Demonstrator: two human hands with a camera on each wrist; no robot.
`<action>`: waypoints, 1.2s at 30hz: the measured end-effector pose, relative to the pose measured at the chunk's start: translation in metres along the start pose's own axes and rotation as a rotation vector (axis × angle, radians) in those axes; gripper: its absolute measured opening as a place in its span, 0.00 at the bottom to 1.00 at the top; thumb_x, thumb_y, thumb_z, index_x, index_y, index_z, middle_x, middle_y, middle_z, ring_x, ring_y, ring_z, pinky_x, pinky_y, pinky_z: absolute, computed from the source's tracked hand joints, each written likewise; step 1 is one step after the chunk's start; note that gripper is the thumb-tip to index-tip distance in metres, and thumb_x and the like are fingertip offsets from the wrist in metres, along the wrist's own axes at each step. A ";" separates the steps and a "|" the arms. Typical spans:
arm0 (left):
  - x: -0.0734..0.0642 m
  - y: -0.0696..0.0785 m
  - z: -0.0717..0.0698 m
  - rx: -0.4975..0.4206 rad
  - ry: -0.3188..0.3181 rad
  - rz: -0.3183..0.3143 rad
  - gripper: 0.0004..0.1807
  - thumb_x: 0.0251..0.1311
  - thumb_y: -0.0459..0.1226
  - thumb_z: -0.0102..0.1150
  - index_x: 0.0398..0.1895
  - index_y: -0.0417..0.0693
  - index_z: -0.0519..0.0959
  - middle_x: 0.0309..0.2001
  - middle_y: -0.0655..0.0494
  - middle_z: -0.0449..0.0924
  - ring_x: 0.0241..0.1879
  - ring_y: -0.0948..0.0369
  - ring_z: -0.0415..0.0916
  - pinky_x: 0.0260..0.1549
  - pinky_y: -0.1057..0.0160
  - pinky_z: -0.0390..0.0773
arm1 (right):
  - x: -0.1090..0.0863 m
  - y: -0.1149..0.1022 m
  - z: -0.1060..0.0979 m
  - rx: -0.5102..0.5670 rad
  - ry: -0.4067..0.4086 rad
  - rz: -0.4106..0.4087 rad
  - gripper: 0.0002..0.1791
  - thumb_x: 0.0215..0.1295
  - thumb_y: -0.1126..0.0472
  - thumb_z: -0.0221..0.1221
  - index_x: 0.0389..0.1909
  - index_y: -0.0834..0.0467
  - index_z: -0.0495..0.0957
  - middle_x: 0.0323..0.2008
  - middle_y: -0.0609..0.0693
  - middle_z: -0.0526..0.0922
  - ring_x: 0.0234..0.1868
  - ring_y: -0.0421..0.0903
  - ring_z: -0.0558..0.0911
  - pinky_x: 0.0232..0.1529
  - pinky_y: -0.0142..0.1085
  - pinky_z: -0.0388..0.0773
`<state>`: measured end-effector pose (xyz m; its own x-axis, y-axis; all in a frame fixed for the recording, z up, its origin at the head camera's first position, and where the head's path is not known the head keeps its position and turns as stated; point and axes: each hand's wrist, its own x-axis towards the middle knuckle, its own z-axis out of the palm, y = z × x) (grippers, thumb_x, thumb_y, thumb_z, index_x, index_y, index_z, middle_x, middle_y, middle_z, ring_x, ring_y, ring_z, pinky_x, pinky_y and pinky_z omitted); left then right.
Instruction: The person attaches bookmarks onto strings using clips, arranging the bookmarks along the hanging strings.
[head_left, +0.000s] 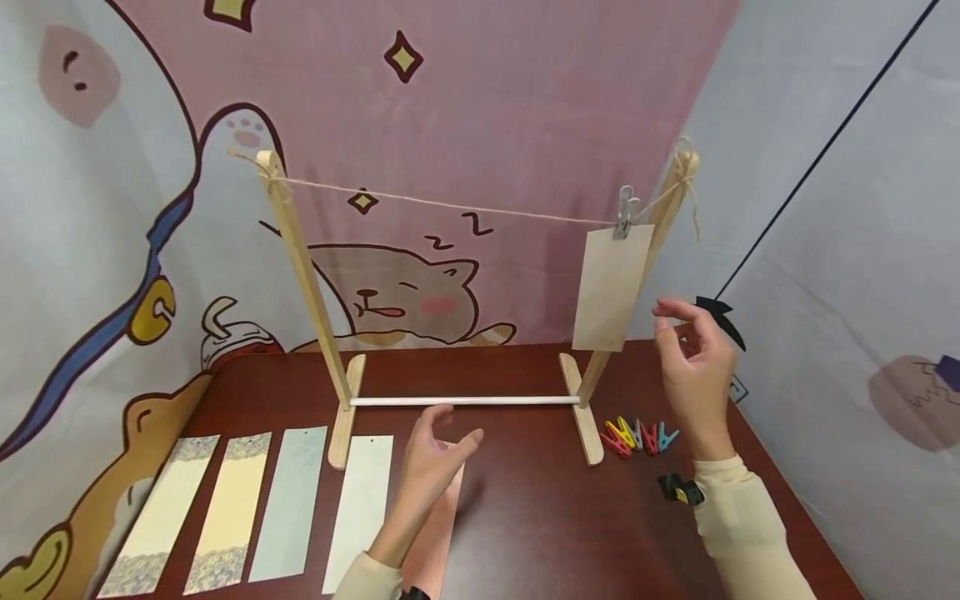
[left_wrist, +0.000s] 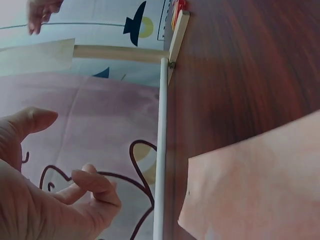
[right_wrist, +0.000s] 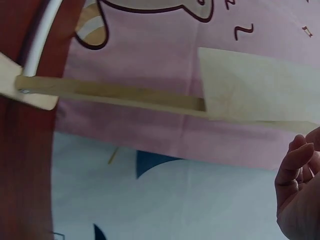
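Note:
A cream paper card hangs from a grey clothespin at the right end of a twine line. Just right of the card, my right hand is raised with fingers loosely bent and nothing between them. The right wrist view shows the same hand below the card. My left hand is held above the table, thumb and fingers spread apart and holding nothing. Under it lies a pink card, partly hidden by the forearm; its holed end shows in the left wrist view.
The twine is tied between two wooden posts joined by a white rod. Left of the pink card lie a white card, a grey-green card and two lace-patterned cards. Several coloured clothespins lie at the right.

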<state>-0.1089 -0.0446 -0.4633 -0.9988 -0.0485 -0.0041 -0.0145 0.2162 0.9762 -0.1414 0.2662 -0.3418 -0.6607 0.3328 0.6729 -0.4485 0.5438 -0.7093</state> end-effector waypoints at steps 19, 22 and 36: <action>-0.017 -0.024 -0.030 0.028 -0.109 -0.106 0.45 0.65 0.38 0.76 0.76 0.23 0.64 0.70 0.24 0.69 0.72 0.30 0.66 0.67 0.32 0.69 | -0.034 0.097 -0.033 -0.153 -0.065 0.171 0.14 0.82 0.56 0.62 0.61 0.55 0.87 0.51 0.49 0.87 0.37 0.43 0.76 0.36 0.29 0.70; -0.021 -0.029 -0.036 0.066 -0.114 -0.125 0.45 0.64 0.38 0.76 0.74 0.19 0.65 0.68 0.23 0.69 0.70 0.29 0.68 0.67 0.32 0.70 | -0.041 0.101 -0.033 -0.187 -0.080 0.205 0.15 0.82 0.55 0.62 0.60 0.56 0.87 0.51 0.50 0.88 0.36 0.43 0.75 0.34 0.29 0.69; -0.035 -0.039 -0.048 0.173 -0.123 -0.199 0.46 0.59 0.39 0.79 0.71 0.20 0.67 0.62 0.28 0.71 0.64 0.34 0.71 0.63 0.33 0.72 | -0.058 0.120 -0.041 -0.318 -0.207 0.354 0.16 0.79 0.53 0.65 0.59 0.58 0.86 0.41 0.53 0.83 0.33 0.44 0.75 0.27 0.31 0.69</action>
<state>-0.0712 -0.0976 -0.4905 -0.9735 0.0099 -0.2284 -0.2078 0.3783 0.9020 -0.1326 0.3437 -0.4575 -0.8587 0.3969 0.3243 0.0082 0.6432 -0.7656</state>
